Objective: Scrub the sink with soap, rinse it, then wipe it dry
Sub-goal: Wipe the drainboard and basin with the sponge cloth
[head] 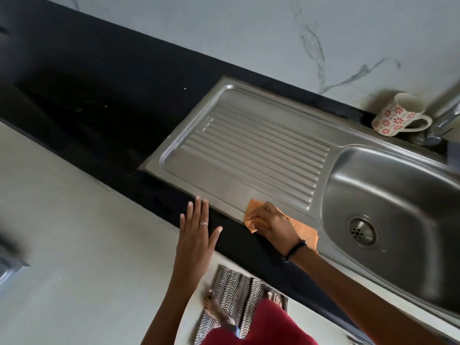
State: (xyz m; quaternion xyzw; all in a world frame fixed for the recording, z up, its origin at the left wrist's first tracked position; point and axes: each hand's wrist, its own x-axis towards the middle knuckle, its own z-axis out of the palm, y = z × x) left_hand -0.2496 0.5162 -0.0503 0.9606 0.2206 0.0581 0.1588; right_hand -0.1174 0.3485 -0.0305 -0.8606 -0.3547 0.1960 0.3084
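Note:
A stainless steel sink (388, 192) is set in a black counter, with a ribbed drainboard (251, 150) on its left and a round drain (359, 231) in the bowl. My right hand (270, 224) presses an orange cloth (302, 231) onto the drainboard's near edge, fingers closed on it. My left hand (196, 232) hovers flat, fingers spread and holding nothing, over the counter's front edge just left of the cloth. A ring is on one finger.
A white mug (398, 114) with red flowers lies tilted at the back beside the tap (445, 115). The black counter (99, 100) stretches left. A zigzag floor mat (236, 295) lies below, with my feet on it.

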